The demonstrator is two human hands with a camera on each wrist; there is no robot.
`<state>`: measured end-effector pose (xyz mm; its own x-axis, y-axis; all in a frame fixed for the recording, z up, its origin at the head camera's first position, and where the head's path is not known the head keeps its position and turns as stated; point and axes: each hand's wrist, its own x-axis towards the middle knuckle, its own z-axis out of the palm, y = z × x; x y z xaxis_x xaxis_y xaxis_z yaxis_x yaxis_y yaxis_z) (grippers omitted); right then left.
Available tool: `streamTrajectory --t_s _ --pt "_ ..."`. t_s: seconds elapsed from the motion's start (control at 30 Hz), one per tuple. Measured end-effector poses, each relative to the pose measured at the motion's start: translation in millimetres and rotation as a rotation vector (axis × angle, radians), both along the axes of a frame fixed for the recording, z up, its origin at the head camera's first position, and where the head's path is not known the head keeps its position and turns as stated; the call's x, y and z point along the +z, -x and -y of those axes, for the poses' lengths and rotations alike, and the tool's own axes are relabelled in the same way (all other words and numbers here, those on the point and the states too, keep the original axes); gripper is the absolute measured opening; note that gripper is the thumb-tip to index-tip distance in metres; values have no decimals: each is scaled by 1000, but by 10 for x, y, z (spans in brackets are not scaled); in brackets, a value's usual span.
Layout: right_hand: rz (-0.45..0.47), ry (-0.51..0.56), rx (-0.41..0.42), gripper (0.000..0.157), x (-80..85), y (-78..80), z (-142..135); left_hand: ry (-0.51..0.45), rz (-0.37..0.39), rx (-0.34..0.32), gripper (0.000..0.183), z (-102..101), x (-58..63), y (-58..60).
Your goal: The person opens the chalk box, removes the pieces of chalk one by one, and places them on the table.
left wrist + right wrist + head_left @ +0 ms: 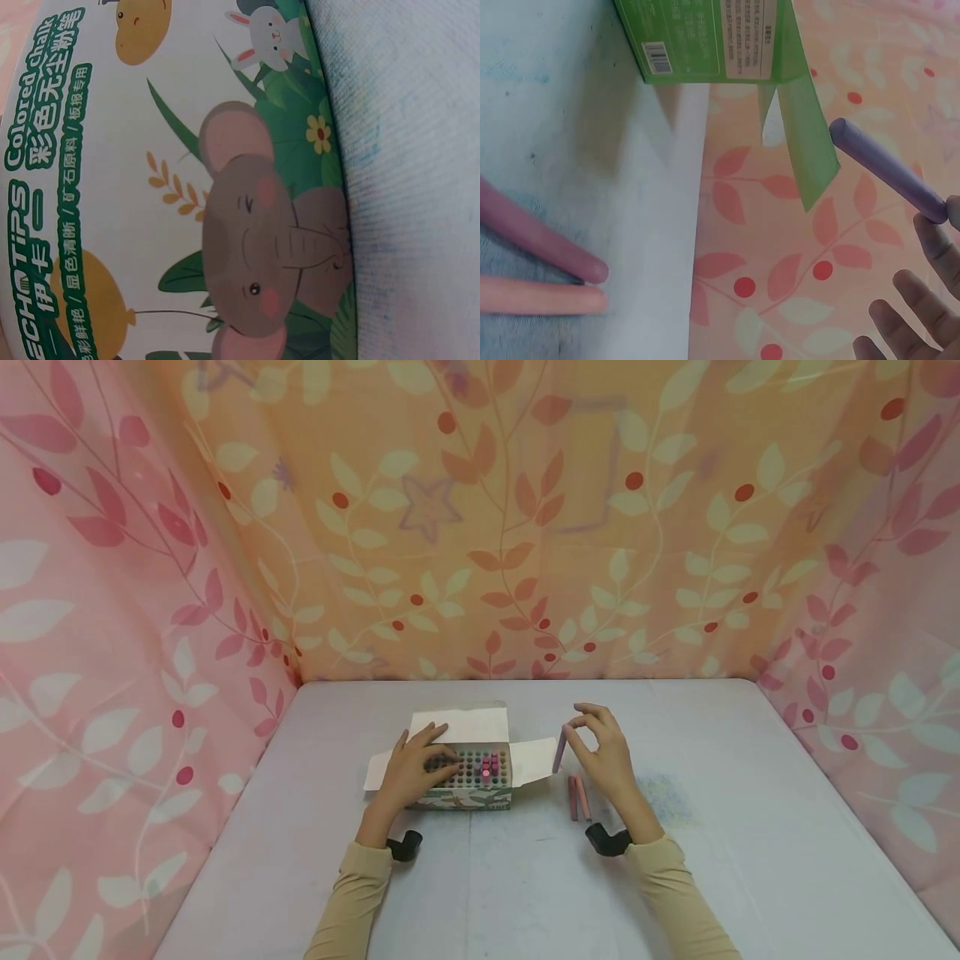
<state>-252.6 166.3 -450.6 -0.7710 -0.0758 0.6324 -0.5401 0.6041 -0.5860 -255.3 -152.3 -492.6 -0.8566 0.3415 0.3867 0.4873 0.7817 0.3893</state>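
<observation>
A box of colored chalk (450, 797) stands on the table with its flaps spread, its lettered, animal-printed side (247, 240) filling much of the left wrist view. Inside is a grid of round holes, with several pink and purple chalk ends (491, 763) standing out toward the right. My left hand (411, 770) lies over the box's left part, thumb and forefinger above the holes; whether they touch anything there I cannot tell. To the right of the box, my right hand (603, 753) pinches one end of a purple chalk stick (889, 169) between thumb and forefinger, its other fingers spread.
Two chalk sticks, one mauve (540, 236) and one pink (544, 295), lie side by side on the white table (525, 893) below my right hand. The box's right flap (534, 760) sticks out toward that hand. Patterned curtains (480, 527) enclose the table.
</observation>
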Motion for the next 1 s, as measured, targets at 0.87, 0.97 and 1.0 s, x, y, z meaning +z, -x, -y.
streamTrajectory --t_s 0.87,0.97,1.0 --pt "282 -254 22 15 -148 -69 -424 16 -2 11 11 4 -25 13" --pt "320 -287 41 16 -177 -59 -480 5 -5 7 11 7 -18 12" --pt "333 -295 45 16 -187 -56 -497 5 -7 7 11 8 -18 14"
